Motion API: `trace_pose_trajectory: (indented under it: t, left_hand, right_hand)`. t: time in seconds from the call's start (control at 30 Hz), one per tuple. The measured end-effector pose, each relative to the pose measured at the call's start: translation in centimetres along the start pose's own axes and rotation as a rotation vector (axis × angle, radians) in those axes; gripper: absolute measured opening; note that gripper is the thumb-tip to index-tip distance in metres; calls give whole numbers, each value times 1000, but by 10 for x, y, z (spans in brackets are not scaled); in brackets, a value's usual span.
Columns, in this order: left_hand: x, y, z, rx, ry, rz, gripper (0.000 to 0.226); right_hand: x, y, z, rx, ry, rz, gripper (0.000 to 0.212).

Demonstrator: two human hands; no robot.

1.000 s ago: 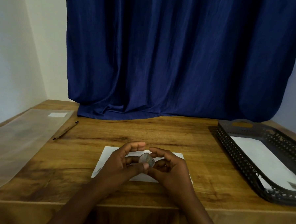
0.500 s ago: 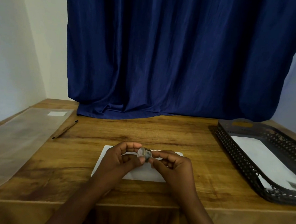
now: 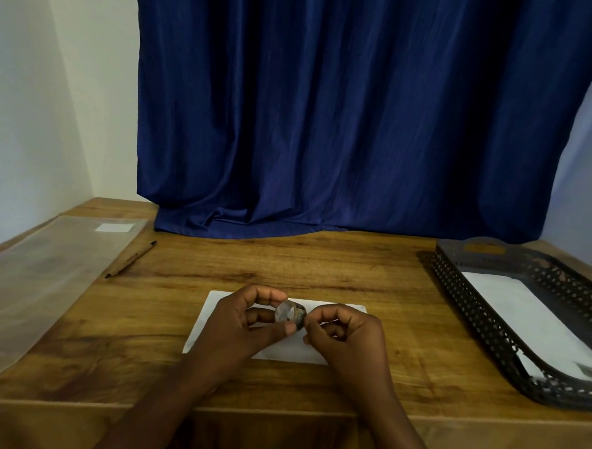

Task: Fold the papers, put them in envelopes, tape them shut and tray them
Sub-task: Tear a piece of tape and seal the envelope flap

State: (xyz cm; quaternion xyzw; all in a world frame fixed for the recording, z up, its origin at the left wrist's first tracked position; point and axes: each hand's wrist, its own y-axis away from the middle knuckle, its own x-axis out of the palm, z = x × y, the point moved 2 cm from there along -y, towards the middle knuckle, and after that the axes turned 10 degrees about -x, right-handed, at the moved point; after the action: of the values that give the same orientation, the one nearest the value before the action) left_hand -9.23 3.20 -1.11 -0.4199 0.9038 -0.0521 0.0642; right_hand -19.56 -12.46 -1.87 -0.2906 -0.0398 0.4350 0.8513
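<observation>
above the white envelope lying flat on the wooden table, the left hand grips a small roll of tape between curled fingers and thumb while the right hand pinches at its edge, and the black mesh tray to the right holds another envelope.

A wooden tabletop carries 1 white envelope lying flat near its front edge. A clear plastic sheet lies along the left side, with a pen just beside it. A dark perforated tray sits at the right. A blue curtain's hem rests at the back.
</observation>
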Motion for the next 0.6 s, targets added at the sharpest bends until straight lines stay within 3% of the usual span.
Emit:
trace_pose_trajectory:
  t: [0.2, 0.4, 0.6]
  left_hand:
    - [0, 0, 1, -21, -27, -32, 49]
    - [-1, -2, 3, -55, 73, -14, 47]
    - [-2, -3, 3, -48, 73, -24, 59]
  right_hand:
    - [1, 1, 4, 8, -17, 39, 27]
    - [0, 2, 5, -17, -33, 22, 21]
    - [1, -1, 4, -58, -31, 33, 28]
